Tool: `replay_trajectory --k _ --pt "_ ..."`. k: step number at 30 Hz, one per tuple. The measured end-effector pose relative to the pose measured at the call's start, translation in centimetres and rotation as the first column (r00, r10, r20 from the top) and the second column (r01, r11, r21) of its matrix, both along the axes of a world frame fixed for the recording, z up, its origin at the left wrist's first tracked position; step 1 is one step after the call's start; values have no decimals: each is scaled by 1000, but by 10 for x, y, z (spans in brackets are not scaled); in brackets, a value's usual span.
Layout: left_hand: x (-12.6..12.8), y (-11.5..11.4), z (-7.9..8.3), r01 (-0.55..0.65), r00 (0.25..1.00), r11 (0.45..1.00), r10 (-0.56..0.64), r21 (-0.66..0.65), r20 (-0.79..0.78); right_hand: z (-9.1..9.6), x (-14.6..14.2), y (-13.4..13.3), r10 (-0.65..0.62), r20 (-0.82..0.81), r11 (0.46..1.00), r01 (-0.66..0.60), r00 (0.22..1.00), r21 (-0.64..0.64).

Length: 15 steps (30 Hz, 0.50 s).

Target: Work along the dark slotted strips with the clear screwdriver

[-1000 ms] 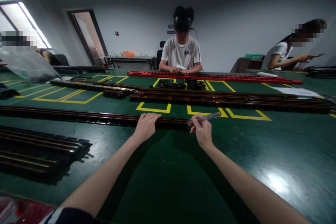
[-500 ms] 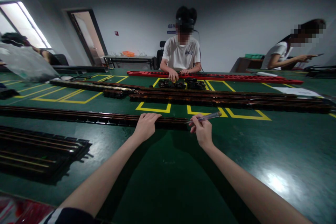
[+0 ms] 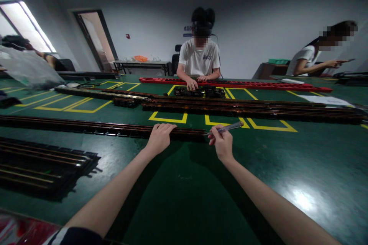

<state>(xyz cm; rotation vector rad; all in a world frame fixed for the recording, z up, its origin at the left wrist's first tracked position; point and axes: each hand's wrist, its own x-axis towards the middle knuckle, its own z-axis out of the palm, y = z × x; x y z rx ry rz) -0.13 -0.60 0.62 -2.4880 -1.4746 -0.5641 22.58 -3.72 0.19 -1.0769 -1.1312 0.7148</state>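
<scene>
On the green bench (image 3: 184, 183), the left hand (image 3: 158, 138) is curling over a long dark rail (image 3: 86, 127); the right hand (image 3: 222, 144) is pinching a slim tool (image 3: 227, 127) at its end.

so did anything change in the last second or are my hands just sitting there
Your hands barely moved. As before, the left hand rests on the long dark rail and the right hand grips the slim tool. Across the table, the co-worker's hand came down off the red rail toward the small black parts.
</scene>
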Motion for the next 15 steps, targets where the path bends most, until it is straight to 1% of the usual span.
replay_trajectory --k 4,12,15 --pt "0 0 0 0 1000 1000 0 2 -2 0 -1 0 6 4 1000 -6 1000 3" --pt "0 0 0 -3 1000 1000 3 -6 9 3 0 -2 -42 4 999 42 999 6" --pt "0 0 0 -4 1000 1000 4 -5 5 2 0 -3 -28 25 1000 27 999 9"
